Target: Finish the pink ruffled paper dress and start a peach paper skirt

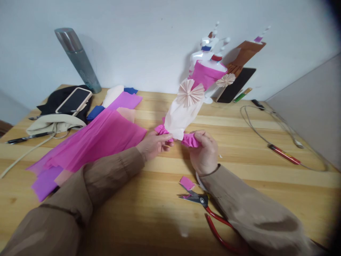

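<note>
A paper-dressed figure (183,113) leans away from me, with a cream paper skirt, a pleated paper fan (190,93) and a pink paper band (206,74) around its upper part. Gathered pink paper strip (190,140) shows on both sides of the skirt's lower edge. My left hand (153,145) pinches the strip's left part between thumb and fingers. On the right side, my right hand (204,151) grips the strip's ruffled end. Red-handled scissors (202,201) lie open below my right hand, a pink paper scrap (187,182) at their blades.
Pink and purple paper sheets (98,138) spread at the left, beside a phone (74,101), a cream pouch (54,123) and a pen (29,137). A tall bottle (78,60) stands behind. At right lie a cable (250,122) and a red tool (284,154). A brown paper figure (246,53) stands against the wall.
</note>
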`<state>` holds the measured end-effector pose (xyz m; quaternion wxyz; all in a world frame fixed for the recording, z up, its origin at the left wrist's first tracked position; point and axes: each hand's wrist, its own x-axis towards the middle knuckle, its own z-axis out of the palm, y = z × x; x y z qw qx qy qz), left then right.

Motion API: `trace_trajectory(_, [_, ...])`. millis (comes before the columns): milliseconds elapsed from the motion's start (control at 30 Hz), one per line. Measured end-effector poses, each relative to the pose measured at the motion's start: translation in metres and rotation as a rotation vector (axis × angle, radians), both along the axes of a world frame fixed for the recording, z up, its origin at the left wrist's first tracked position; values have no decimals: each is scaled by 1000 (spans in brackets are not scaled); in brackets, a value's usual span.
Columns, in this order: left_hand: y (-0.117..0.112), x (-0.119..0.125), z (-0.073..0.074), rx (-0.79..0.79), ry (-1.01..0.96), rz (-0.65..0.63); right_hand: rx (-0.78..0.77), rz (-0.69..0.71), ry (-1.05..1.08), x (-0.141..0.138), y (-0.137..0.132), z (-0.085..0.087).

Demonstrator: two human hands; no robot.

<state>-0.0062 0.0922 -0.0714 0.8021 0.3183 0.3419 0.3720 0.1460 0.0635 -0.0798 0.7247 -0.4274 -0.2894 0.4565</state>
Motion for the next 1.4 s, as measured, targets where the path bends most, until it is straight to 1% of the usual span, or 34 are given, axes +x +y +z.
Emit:
trace_trajectory(100, [0, -4, 4, -73, 50, -39, -7, -16, 6, -1, 0, 2])
trace_trajectory(233, [0, -8, 10, -204, 126, -41, -14, -18, -6, -1, 0, 2])
trace_trajectory(300, [-1, -8, 13, -236, 169, -12, -5, -15, -24, -1, 0, 1])
trace_trajectory(433, [-4, -9, 18, -238, 222, 93, 9, -8, -58, 0, 0, -2])
trace_trajectory(533, [-4, -10, 20, -275, 224, 116, 15, 3, -133, 1, -1, -3])
trace_trajectory(633, [-1, -11, 22, -321, 215, 111, 21, 5, -204, 2, -2, -4])
trace_trajectory(867, [7, -13, 22, -333, 197, 73, -17, 54, -191, 3, -3, -5])
trace_trajectory(1000, [6, -15, 21, -335, 186, 32, 23, 31, -196, 2, -3, -4])
trace_trajectory(1133, [2, -11, 22, -317, 189, -24, 76, 32, -240, 2, -3, -8])
trace_trajectory(1200, [0, -8, 24, -312, 206, 0, 106, 38, -296, 3, -3, -11])
trace_trajectory(1267, [0, -6, 25, -306, 219, 37, 147, 27, -406, 5, -3, -12])
trace_trajectory(1400, [0, -4, 26, -268, 214, 88, 309, -36, -787, 9, -5, -5])
